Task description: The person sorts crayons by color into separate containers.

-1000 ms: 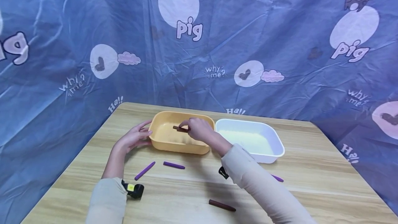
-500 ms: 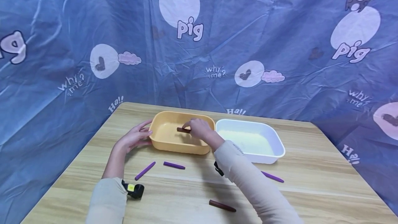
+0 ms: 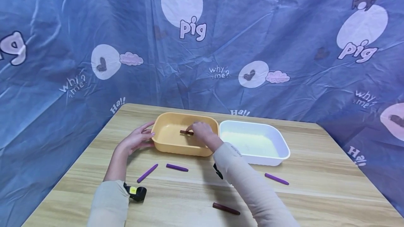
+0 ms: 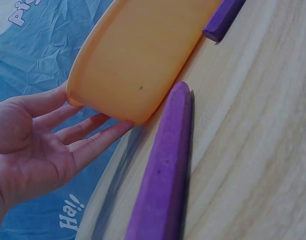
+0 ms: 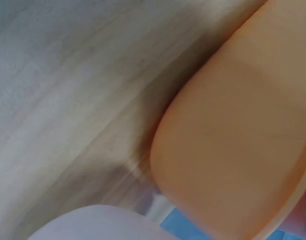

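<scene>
My right hand (image 3: pixel 202 131) reaches down into the yellow-orange plastic bin (image 3: pixel 180 149), its fingers pinching a brown crayon (image 3: pixel 185 132) low over the bin's floor. Part of that crayon is hidden by the hand, and I cannot tell whether a second one lies against it. At the bin's left end, my left hand (image 3: pixel 137 138) touches the outer wall with extended fingers. The left wrist view shows its thumb by the rim and fingertips along the wall (image 4: pixel 128 65). From the right wrist, the bin's side (image 5: pixel 232 130) blocks the sight of the fingers.
A white bin (image 3: pixel 255 160) stands against the right end of the yellow-orange one. Purple crayons lie in front: one at left (image 3: pixel 147 173), another beside it (image 3: pixel 177 167), a third at right (image 3: pixel 276 179). Nearer lies a brown crayon (image 3: pixel 226 208). Blue printed cloth (image 3: pixel 189 80) hangs behind.
My right hand has sunk slightly lower in the bin. Two brown crayon ends showed apart earlier; now one shows, slightly further right and lower. The left hand stays in place.
</scene>
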`<act>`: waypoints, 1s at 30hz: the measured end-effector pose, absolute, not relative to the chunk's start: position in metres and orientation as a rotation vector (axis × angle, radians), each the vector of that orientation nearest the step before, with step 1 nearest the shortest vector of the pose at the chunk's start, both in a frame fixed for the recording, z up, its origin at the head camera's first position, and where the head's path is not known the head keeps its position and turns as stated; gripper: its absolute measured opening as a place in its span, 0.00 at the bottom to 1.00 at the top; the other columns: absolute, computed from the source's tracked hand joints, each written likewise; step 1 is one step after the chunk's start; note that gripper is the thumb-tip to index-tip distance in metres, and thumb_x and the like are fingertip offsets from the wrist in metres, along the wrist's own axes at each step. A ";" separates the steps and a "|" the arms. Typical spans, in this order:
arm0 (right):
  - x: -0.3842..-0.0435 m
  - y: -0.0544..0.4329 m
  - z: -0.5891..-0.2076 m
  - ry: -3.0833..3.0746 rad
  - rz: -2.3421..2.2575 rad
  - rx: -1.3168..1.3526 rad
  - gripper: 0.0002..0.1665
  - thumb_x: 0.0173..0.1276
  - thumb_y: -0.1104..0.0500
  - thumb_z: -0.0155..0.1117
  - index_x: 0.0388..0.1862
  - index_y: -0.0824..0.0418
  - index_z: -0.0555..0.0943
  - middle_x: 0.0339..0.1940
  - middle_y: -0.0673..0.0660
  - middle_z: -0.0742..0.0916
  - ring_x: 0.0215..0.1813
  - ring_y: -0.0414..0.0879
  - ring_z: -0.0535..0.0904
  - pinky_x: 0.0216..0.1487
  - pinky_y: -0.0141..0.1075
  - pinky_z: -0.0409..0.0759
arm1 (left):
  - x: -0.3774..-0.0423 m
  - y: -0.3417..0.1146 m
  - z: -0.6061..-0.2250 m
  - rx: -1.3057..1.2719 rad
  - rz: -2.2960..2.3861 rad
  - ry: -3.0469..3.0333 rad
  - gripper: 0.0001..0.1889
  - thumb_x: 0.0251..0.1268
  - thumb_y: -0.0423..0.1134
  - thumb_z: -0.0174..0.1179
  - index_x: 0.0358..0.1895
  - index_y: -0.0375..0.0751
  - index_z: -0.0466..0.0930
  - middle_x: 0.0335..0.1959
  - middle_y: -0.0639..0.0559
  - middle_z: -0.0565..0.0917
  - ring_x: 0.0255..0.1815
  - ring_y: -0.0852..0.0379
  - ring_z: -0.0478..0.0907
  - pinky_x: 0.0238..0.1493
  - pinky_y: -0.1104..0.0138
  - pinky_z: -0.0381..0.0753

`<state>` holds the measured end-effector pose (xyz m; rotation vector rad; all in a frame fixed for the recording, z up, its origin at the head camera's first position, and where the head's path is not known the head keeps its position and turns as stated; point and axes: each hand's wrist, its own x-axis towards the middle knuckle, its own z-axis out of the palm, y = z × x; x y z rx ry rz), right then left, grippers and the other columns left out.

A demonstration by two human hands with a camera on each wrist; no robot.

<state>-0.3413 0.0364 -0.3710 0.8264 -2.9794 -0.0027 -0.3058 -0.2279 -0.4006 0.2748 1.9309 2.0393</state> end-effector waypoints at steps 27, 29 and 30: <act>-0.336 0.039 -0.372 -2.922 0.167 0.820 0.26 0.55 0.70 0.59 0.51 0.50 0.81 0.37 0.53 0.81 0.38 0.47 0.78 0.28 0.37 0.76 | -0.304 -0.227 -0.398 0.255 2.028 1.937 0.34 0.68 0.26 0.43 0.72 0.35 0.37 0.66 0.25 0.50 0.61 0.30 0.59 0.54 0.49 0.69; -0.331 0.041 -0.368 -2.878 0.203 0.850 0.25 0.55 0.70 0.59 0.51 0.50 0.82 0.35 0.53 0.81 0.36 0.47 0.78 0.27 0.36 0.76 | -0.304 -0.228 -0.398 0.256 2.030 1.933 0.34 0.68 0.26 0.43 0.72 0.35 0.37 0.66 0.25 0.50 0.61 0.30 0.58 0.54 0.49 0.70; -0.328 0.042 -0.367 -2.853 0.218 0.867 0.25 0.55 0.70 0.60 0.50 0.51 0.82 0.35 0.53 0.81 0.36 0.46 0.78 0.26 0.36 0.75 | -0.304 -0.228 -0.398 0.257 2.032 1.933 0.34 0.68 0.26 0.43 0.72 0.35 0.37 0.66 0.25 0.50 0.61 0.30 0.58 0.54 0.49 0.70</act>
